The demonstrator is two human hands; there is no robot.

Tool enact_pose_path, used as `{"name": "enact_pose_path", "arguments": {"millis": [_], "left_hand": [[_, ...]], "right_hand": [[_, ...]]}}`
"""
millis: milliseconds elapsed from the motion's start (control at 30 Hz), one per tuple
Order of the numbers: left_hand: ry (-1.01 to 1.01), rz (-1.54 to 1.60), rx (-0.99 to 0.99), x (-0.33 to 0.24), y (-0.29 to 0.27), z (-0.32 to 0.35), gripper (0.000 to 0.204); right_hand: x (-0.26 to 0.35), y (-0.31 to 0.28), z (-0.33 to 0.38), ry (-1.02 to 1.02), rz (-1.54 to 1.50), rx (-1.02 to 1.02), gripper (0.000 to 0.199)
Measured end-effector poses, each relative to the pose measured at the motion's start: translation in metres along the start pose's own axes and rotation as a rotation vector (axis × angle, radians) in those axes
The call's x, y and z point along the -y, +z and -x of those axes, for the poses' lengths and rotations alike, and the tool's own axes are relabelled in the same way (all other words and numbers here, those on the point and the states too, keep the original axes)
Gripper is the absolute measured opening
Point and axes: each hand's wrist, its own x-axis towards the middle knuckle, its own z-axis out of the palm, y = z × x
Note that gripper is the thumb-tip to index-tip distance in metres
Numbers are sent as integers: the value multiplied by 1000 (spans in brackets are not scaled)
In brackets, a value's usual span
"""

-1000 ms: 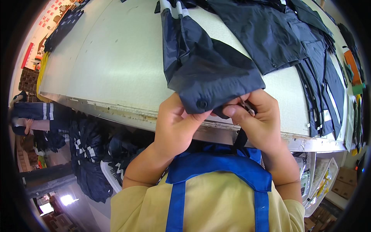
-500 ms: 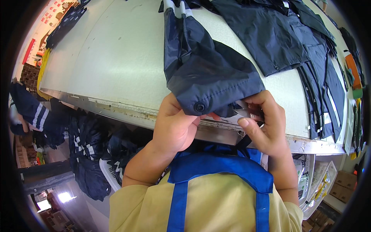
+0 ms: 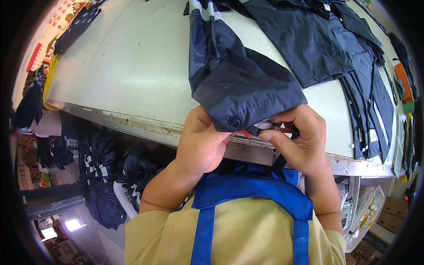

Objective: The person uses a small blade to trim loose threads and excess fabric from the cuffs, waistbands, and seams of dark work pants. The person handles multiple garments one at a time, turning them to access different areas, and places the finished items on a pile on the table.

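A dark navy garment [image 3: 247,84] with a stitched hem and a round black snap [image 3: 234,122] lies over the table's near edge. My left hand [image 3: 198,143] is closed on the hem's left corner, its fingertips tucked beneath the cloth. In my right hand [image 3: 307,139] is what looks like a pair of thread snips [image 3: 265,125], with metal blades and a dark reddish handle. The blades sit at the underside of the hem, close to my left fingertips. Cloth hides the blade tips and part of my right fingers.
The pale table [image 3: 132,57] has a metal-trimmed near edge. More dark garments [image 3: 304,39] are piled at the right. Dark clothing [image 3: 101,176] hangs below on the left, by a white basket [image 3: 126,201]. White bins [image 3: 366,207] stand under the table at right.
My right hand has shifted slightly left, bringing the snips in against the hem. The hem has moved a little right. At the far left, a dark striped garment has moved and turned.
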Motion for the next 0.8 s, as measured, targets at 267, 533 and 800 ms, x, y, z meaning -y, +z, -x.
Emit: {"name": "enact_pose_path", "arguments": {"millis": [267, 533, 800], "left_hand": [[233, -538, -480, -74, -53, 11, 21], [750, -1874, 18, -99, 6, -36, 54], [346, -1899, 831, 121, 60, -180, 47]], "right_hand": [[2, -47, 7, 191, -232, 63, 48], [-30, -59, 23, 373, 164, -174, 21], [-40, -69, 39, 390, -152, -491, 8]]}}
